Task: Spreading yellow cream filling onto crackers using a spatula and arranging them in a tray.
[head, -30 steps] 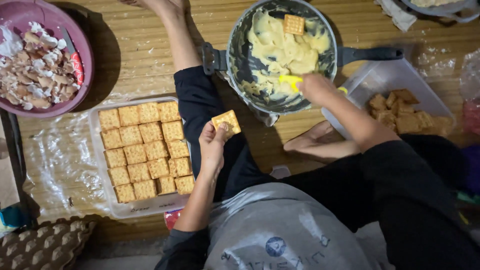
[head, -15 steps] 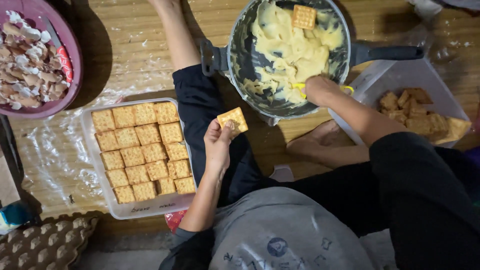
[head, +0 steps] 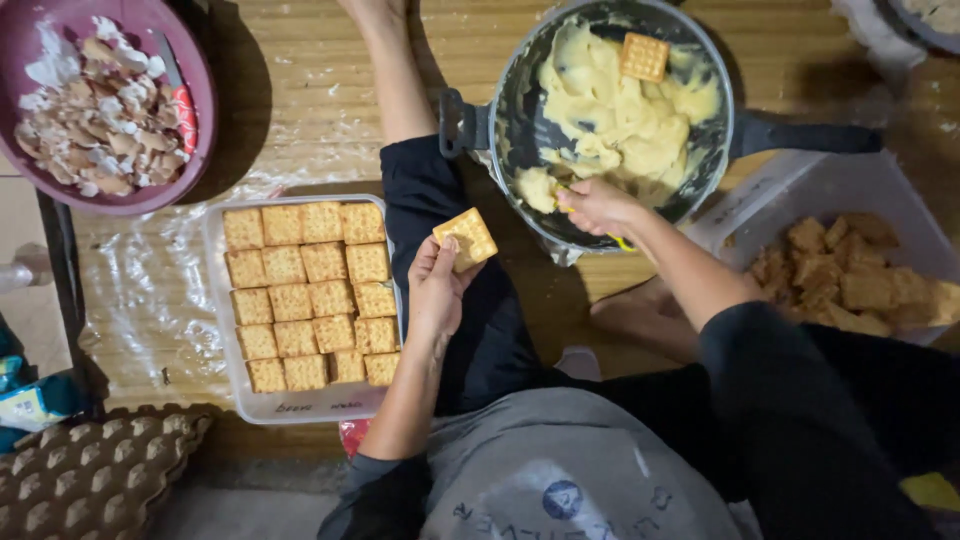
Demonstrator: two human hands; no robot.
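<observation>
My left hand [head: 436,290] holds a square cracker [head: 465,238] up over my lap, pinched by its lower edge. My right hand [head: 597,205] grips a yellow-handled utensil [head: 620,241] and reaches into the dark pan [head: 500,130], its tip in the pale yellow cream [head: 620,110] near the pan's front rim. Another cracker [head: 644,56] lies on the cream at the far side. To the left, a clear rectangular tray [head: 300,405] is filled with rows of crackers [head: 308,294].
A maroon bowl [head: 205,90] of broken eggshells sits at the upper left. A clear container [head: 800,190] of loose crackers stands at the right, beside the pan's handle [head: 810,135]. An egg carton [head: 90,470] lies at the lower left. My bare legs stretch across the wooden floor.
The view has shifted slightly. My right hand has moved left along the pan's front rim with the utensil in the cream. My left hand keeps the cracker raised.
</observation>
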